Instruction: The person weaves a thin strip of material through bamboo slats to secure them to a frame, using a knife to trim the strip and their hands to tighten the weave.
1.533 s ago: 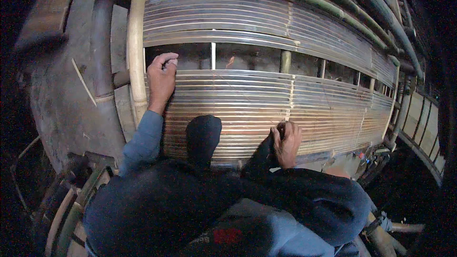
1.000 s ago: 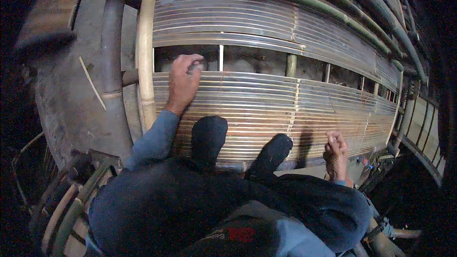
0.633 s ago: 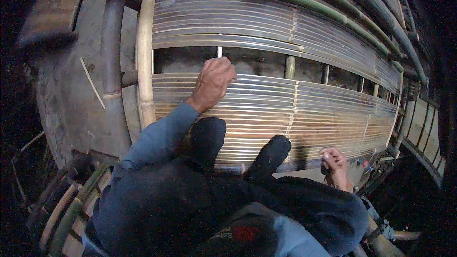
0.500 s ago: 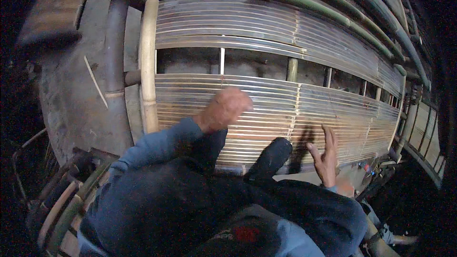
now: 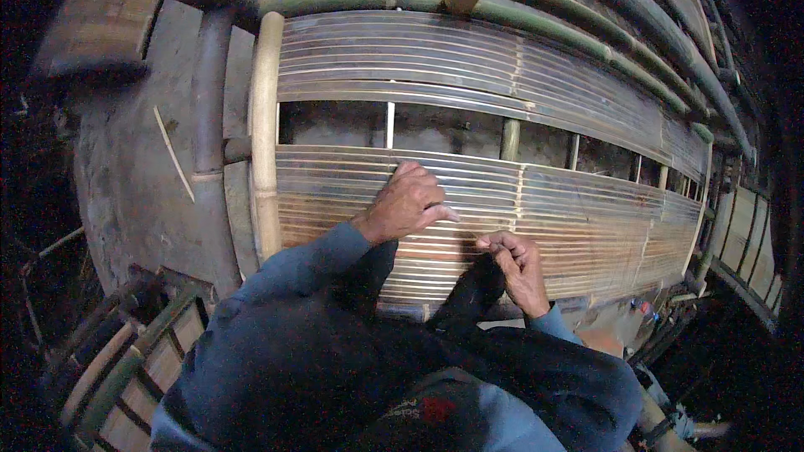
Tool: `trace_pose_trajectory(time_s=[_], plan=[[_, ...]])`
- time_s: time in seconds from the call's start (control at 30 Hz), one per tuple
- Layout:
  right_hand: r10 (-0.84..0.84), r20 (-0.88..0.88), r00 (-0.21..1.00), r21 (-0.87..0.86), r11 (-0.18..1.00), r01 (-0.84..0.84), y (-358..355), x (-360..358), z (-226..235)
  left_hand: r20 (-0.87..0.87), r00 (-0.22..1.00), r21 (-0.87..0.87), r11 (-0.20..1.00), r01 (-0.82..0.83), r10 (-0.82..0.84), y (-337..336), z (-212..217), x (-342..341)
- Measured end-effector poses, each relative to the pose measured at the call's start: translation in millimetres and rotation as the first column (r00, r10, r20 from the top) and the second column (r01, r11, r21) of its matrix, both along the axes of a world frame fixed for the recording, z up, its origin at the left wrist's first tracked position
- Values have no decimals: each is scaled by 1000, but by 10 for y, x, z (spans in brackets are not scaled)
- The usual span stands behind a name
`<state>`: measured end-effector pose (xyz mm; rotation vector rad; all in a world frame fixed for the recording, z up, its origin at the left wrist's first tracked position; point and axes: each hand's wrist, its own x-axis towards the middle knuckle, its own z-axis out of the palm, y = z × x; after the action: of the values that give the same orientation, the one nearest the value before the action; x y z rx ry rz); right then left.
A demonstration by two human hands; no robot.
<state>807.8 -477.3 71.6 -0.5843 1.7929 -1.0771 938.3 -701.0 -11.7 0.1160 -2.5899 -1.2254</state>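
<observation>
Two slatted bamboo panels with thin light strips lie within a bamboo frame. Over the near slatted panel (image 5: 586, 226) is my left hand (image 5: 406, 203), its fingers curled down and its thumb pointing right. Whatever may be in those fingers is hidden. To the right and nearer to me, my right hand (image 5: 517, 269) is closed in a pinch, thumb against fingertips, just above the same slats. Anything between these fingertips is too small to make out. Beyond a dark gap lies the far slatted panel (image 5: 402, 54); neither hand touches it.
A pale bamboo pole (image 5: 266, 134) borders the panels on the left, and a green bamboo pole (image 5: 352, 0) runs along the far side. A thin loose strip (image 5: 173, 153) lies on the floor at left. Bamboo framework (image 5: 741, 234) stands at right.
My right hand has moved left and its spread fingers have closed into a pinch near my left hand. My left hand stays over the near panel, no longer blurred. The view has shifted slightly.
</observation>
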Motion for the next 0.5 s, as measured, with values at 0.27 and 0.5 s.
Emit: trace_pose_trajectory(time_s=[0.27, 0.5], plan=[[44, 169, 985, -5, 999, -44, 223, -26, 96, 140, 990, -148, 988, 37, -16, 333, 282, 167], [33, 101, 994, 200, 978, -53, 258, -353, 381, 76, 986, 102, 982, -157, 150, -93, 275, 79]])
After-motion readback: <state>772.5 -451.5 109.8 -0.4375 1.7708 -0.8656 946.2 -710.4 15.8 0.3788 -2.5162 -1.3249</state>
